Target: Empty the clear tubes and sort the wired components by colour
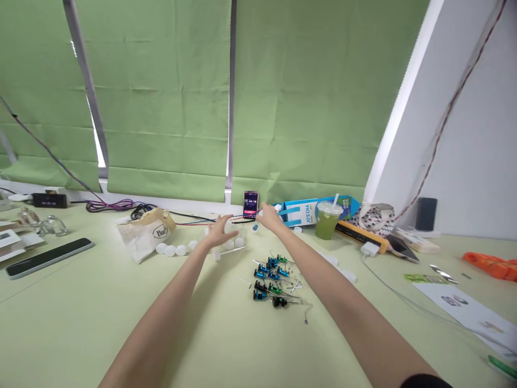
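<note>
My left hand [219,233] reaches over the table with its fingers spread, beside white round caps [239,242] and clear tubes. Just below it lies a white-capped thin clear tube [232,250]. My right hand [270,217] is closed at the back, its fingertips at a small clear container [255,227] with something blue in it; the grip is partly hidden. Between my forearms sits a pile of small blue, green and black metal pieces [273,275] with thin metal rods. A thin hooked rod [306,318] lies at its near side.
White caps [170,250] form a row by a paper bag [145,231]. A lit phone [250,205] stands at the back. Rightward are a blue-white carton [302,212], a green drink [326,222] and an orange power strip [359,236]. A dark phone [50,257] lies left.
</note>
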Action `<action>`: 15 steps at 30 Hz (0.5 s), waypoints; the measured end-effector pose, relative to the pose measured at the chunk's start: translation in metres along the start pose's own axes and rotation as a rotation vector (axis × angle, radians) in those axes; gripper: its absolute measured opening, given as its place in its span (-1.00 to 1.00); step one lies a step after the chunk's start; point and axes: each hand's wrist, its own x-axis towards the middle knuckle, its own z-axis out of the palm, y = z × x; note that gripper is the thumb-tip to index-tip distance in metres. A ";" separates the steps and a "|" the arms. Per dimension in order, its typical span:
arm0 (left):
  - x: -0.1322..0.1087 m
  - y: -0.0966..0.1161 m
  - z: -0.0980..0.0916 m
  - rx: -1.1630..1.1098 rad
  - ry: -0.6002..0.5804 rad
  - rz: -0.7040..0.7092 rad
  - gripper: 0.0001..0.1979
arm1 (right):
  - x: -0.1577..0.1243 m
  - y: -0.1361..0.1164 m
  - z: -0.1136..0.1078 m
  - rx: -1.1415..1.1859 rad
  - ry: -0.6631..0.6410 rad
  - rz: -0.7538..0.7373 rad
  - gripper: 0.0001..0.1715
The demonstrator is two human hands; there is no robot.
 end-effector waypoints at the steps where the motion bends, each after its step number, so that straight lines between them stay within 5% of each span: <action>1: -0.001 0.011 0.011 0.003 0.001 0.024 -0.31 | -0.006 0.004 -0.006 0.039 0.016 0.019 -0.69; 3: -0.006 0.033 0.034 0.044 0.048 0.137 -0.24 | -0.020 0.011 -0.016 0.133 0.021 0.065 -0.76; 6: -0.013 0.057 0.054 0.039 0.138 0.242 -0.43 | -0.046 0.021 -0.027 0.288 -0.004 0.146 -0.71; 12: -0.019 0.070 0.047 -0.296 -0.346 0.097 -0.58 | -0.091 0.045 -0.042 0.605 -0.036 0.126 -0.61; 15: -0.021 0.073 0.037 -0.354 -0.438 0.064 -0.52 | -0.106 0.056 -0.047 0.872 -0.089 0.026 -0.60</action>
